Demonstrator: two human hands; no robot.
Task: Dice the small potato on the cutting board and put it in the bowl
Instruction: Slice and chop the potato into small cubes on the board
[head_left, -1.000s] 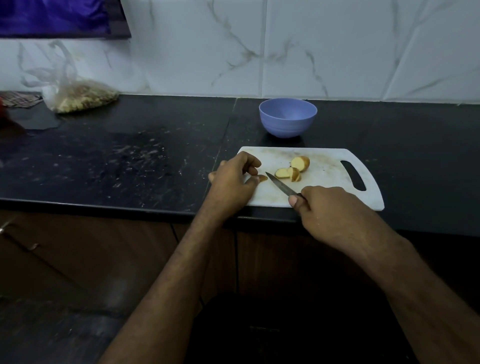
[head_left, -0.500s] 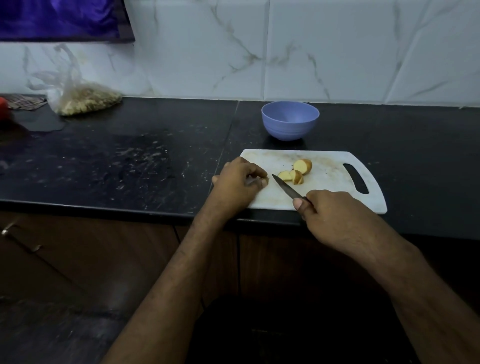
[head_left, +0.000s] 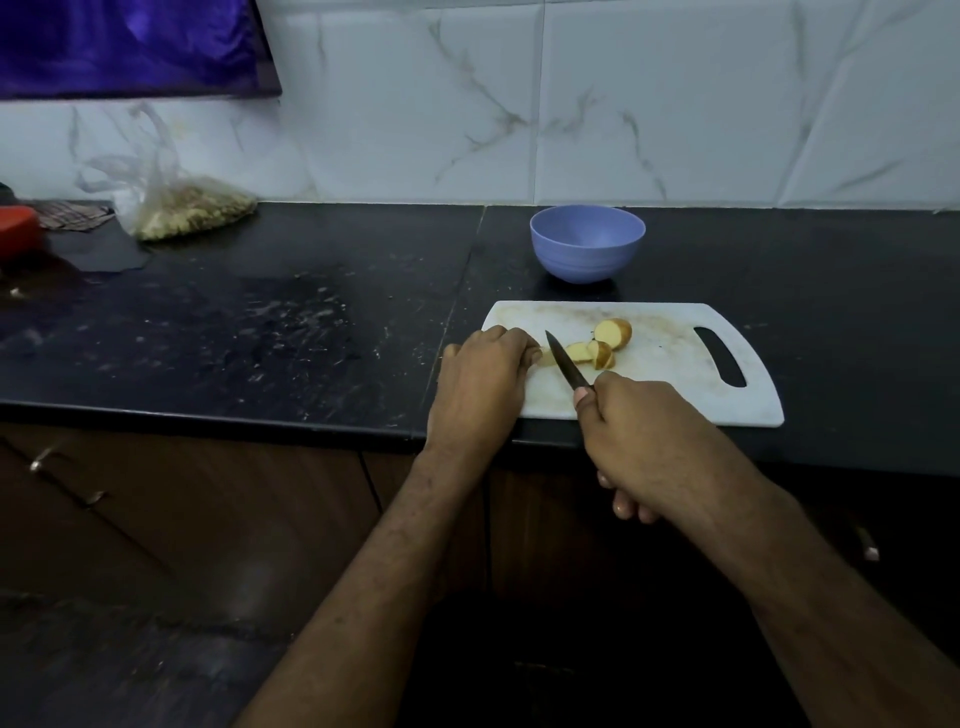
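Note:
A white cutting board (head_left: 670, 358) lies at the counter's front edge. On it sit several cut potato pieces (head_left: 602, 345), yellow with brown skin. My left hand (head_left: 480, 384) rests on the board's left end with curled fingers holding a potato slice (head_left: 545, 357) at its fingertips. My right hand (head_left: 636, 426) grips a dark knife (head_left: 567, 367), whose blade points up-left and lies across the piece beside my left fingers. A lavender bowl (head_left: 587, 241) stands just behind the board; I see nothing inside it.
The black counter (head_left: 260, 332) is scuffed and runs left. A plastic bag of pale food (head_left: 182, 208) lies at the back left, with a red object (head_left: 18, 228) and a cloth beside it. White marbled tiles form the back wall. Brown cabinet doors sit below.
The knife blade has shifted left and forward onto the potato slice by my left fingertips. My left hand stays on the board's left end.

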